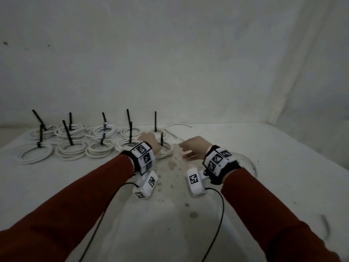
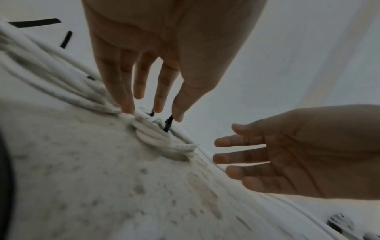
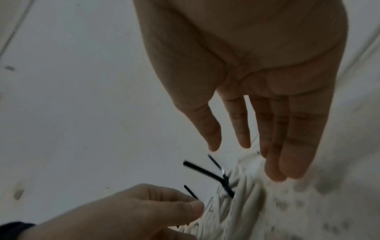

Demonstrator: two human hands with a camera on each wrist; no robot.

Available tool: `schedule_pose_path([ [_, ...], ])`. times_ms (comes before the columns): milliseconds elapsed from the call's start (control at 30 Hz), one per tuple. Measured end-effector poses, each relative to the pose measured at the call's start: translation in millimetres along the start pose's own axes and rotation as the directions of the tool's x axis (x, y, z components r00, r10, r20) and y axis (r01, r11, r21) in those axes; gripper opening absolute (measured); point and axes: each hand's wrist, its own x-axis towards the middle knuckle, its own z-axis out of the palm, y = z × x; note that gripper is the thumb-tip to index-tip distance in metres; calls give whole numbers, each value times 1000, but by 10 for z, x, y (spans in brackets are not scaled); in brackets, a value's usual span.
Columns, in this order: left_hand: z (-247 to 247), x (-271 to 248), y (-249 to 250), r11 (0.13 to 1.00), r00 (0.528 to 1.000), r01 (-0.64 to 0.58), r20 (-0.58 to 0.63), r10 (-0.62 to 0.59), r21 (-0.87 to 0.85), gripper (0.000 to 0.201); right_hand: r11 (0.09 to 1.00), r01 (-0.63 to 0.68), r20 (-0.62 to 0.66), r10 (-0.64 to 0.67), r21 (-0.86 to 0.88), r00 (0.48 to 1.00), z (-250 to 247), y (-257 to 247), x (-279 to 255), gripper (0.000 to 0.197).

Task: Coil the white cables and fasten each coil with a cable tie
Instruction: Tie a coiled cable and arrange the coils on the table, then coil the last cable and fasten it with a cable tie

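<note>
The nearest white cable coil [image 1: 167,154] lies on the table with a black cable tie [image 1: 161,141] standing up from it. My left hand [image 1: 148,139] reaches over this coil. In the left wrist view its straight fingertips [image 2: 128,108] touch the coil [image 2: 156,136], and the thumb tip sits right by the tie [image 2: 168,123]. My right hand [image 1: 187,150] hovers just right of the coil, fingers straight and spread, holding nothing. The right wrist view shows that open hand [image 3: 244,160] above the coil [image 3: 246,196] and its tie [image 3: 205,170].
Several tied coils [image 1: 69,150] with upright black ties stand in two rows at the back left. A loose uncoiled white cable [image 1: 178,126] lies at the back, right of them. A clear round dish [image 1: 249,165] sits under my right wrist. The white cloth [image 1: 170,205] is stained.
</note>
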Motion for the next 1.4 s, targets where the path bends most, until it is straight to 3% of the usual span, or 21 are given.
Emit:
schedule_pose_path([
  [100,-67,-148,133,990,974,-136,-188,125,-47,22,946,109,-84,-140,-305,987,-474,117,-343,28],
  [167,-90,-288,296,973,947,-228,-242,213,-35,16,827,48,-177,-176,-560,968,-808,247,-552,31],
  [233,-93,-424,479,955,923,-297,-256,288,4,16,653,-73,-232,-160,-753,959,-1042,365,-727,39],
  [333,2,-603,775,905,868,-417,-260,423,82,15,409,-218,-237,3,-886,972,-1211,547,-970,54],
  [433,132,-755,1020,833,794,-540,-252,552,124,17,245,-198,-152,192,-949,969,-1227,666,-1101,55],
  [533,244,-850,1214,775,746,-603,-211,632,190,36,236,-130,-82,205,-963,975,-1223,689,-1143,36],
  [633,278,-876,1356,738,736,-611,-138,663,285,66,406,-111,-45,169,-907,985,-1205,667,-1181,26],
  [667,263,-877,1387,729,736,-606,-123,665,318,70,395,-104,-38,172,-913,984,-1176,649,-1204,34],
  [733,231,-877,1418,722,743,-602,-91,663,341,69,236,-91,-42,206,-967,978,-1097,652,-1244,46],
  [800,213,-875,1421,722,745,-625,-49,665,297,63,155,-37,1,234,-987,972,-1032,667,-1248,43],
  [833,212,-875,1419,718,740,-641,-32,672,271,62,182,-5,40,238,-983,971,-1017,664,-1247,39],
  [900,229,-890,1404,697,719,-672,-5,695,251,67,332,21,102,227,-943,968,-988,633,-1268,31],
  [1000,263,-898,1378,651,683,-709,33,730,271,76,569,85,166,93,-818,982,-930,512,-1348,21],
  [1100,226,-858,1340,625,637,-765,32,770,156,45,788,224,169,-155,-574,973,-921,256,-1541,21],
  [1133,174,-857,1325,644,645,-764,15,764,48,34,808,270,123,-241,-524,963,-950,156,-1616,23],
  [1233,-75,-866,1290,708,757,-636,-73,649,-306,29,800,384,0,-433,-462,902,-1057,-78,-1806,26],
  [1333,-413,-815,1220,624,815,-567,-256,519,-538,25,773,488,-47,-551,-405,833,-1147,-194,-1906,32],
  [1400,-639,-804,1179,570,819,-568,-335,466,-593,27,768,543,-75,-598,-340,798,-1176,-228,-1938,36],
])
